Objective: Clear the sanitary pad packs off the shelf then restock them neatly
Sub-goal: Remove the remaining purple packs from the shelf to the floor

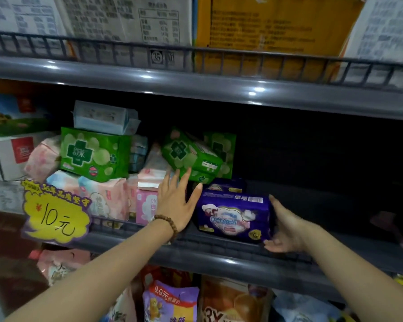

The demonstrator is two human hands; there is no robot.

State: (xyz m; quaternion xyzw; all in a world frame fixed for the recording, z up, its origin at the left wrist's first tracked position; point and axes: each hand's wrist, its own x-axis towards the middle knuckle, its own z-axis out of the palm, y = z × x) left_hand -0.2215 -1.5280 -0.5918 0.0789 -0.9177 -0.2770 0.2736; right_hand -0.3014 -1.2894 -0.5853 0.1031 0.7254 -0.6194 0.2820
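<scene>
Nearest, below the hands: snack bags (pixel 170 300) on the lower tier, both forearms reaching up over them

Middle shelf (pixel 219 256), front edge: purple pack (pixel 233 217) stands upright just behind the rim, between the two hands. Right hand (pixel 286 228) is at its right end, thumb up along the side, fingers loose and uncurled under the lower corner; touching, not clasping. Left hand (pixel 175 205), bead bracelet (pixel 168 225) on the wrist, is flat with fingers straight and spread, thumb just beside the purple pack's upper left corner, fingertips against the underside of a tilted green pack (pixel 189 154)

Left of that hand: pink packs (pixel 107 196) jumbled along the front, yellow price tag (pixel 56 212) clipped to the rim

Further back: second purple pack (pixel 226 185) behind the first; upright green pack (pixel 93 155) sits on the pink ones, pale blue pack (pixel 102 118) on top of it. Shelf to the right of the purple pack is dark

Farthest, top tier: printed cartons (pixel 265 26) behind a rail
</scene>
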